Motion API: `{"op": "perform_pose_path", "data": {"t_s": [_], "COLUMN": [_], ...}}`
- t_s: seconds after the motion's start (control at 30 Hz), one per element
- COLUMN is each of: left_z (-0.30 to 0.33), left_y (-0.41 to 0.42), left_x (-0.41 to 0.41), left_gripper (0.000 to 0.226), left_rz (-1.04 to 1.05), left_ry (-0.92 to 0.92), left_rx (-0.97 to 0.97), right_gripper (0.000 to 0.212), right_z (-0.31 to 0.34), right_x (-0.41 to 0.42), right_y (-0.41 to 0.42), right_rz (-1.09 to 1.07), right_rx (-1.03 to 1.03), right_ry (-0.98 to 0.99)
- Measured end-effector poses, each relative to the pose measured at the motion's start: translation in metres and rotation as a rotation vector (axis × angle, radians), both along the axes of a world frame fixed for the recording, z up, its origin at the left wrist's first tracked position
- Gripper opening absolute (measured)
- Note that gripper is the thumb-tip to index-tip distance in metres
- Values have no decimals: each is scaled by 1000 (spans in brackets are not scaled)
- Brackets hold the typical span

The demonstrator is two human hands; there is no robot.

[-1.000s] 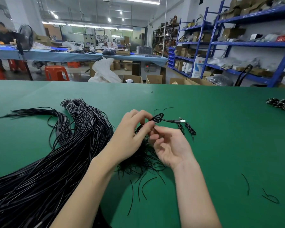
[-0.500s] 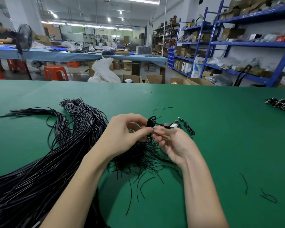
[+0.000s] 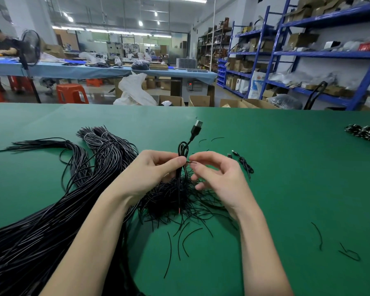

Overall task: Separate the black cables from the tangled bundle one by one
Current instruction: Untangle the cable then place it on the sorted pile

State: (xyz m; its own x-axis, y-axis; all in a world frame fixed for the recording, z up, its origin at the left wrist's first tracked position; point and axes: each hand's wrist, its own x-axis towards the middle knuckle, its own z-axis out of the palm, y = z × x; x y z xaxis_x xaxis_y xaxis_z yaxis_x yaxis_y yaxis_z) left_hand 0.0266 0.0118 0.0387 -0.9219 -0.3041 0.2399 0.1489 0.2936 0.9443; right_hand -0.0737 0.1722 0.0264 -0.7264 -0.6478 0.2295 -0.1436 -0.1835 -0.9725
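A thin black cable with a USB plug [image 3: 183, 154] is pinched upright by the left hand [image 3: 152, 174], above the tangled pile of short black cables [image 3: 179, 197] on the green counter [image 3: 286, 189]. A small black tie [image 3: 191, 162] on that cable is pinched by the right hand [image 3: 218, 178].

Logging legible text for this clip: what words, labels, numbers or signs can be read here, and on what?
None can be read.
White sack behind the table: faint print, too blurred.
White bag by the blue shelves: a coloured mark, too small.
Small red display under the far bench: digits unreadable.
Boxes on the shelves: no legible labels.
USB plug and cables: no markings seen.
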Motion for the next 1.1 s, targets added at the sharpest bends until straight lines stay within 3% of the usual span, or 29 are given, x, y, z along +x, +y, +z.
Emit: {"op": "perform_pose_path", "data": {"t_s": [0.2, 0.3, 0.47, 0.6, 0.67, 0.8, 0.87, 0.97, 1.1], "left_z": [0, -1, -4, -12, -15, -18, -19, -20, -21], "left_y": [-1, -1, -3, 0, 1, 0, -2, -4, -7], "left_x": [2, 2, 1, -2, -5, -9, -10, -10, -10], "left_gripper": [30, 29, 22, 13, 13, 18, 18, 20, 21], "left_rz": [-68, -85, -73, 22, 47, 66, 52, 15, 20], "left_ry": [-56, -66, -77, -22, -27, -81, -97, -127, -152], "left_rx": [120, 160, 28, -198, -209, 101, 279, 367, 385], "right_gripper": [4, 5, 11, 10, 9, 2, 11, 15, 12], "right_z": [2, 1, -5, -8, -10, -13, -17, -19, -18], "right_x": [-2, 1, -3, -3, -5, -4, -6, -11, -18], "right_y": [3, 2, -3, -14, -14, -12, -10, -9, -15], "right_rz": [-36, -50, -104, -47, -36, -158, -207, -226, -223], "right_rx": [37, 7, 58, 47, 49, 2, 14, 98, 129], "right_ry": [278, 325, 193, -264, -312, 32, 266, 589, 722]}}
